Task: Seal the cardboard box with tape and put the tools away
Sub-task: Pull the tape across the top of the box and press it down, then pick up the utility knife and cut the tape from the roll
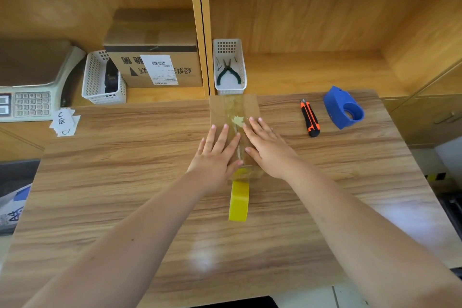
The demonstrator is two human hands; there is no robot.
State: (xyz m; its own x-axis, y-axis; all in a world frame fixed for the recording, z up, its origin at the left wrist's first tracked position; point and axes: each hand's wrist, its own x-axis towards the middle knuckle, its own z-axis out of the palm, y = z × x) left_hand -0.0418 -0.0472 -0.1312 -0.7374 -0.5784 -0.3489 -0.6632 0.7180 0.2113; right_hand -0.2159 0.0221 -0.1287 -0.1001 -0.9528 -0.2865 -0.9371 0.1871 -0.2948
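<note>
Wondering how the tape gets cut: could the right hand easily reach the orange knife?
Probably yes. The right hand lies flat on the cardboard box, holding nothing; the knife lies to its right, nothing between.

Wood-grain tabletop (125, 182) seen from above, marked by a soft patch of glare (202, 257) near its front edge, backed by a light wooden shelving unit (312, 20), split by a vertical divider (200, 32), flanked at right by a cabinet front (425, 122) fitted with a metal handle (447, 117), pale floor tiles (312, 297) glimpsed below.
</note>
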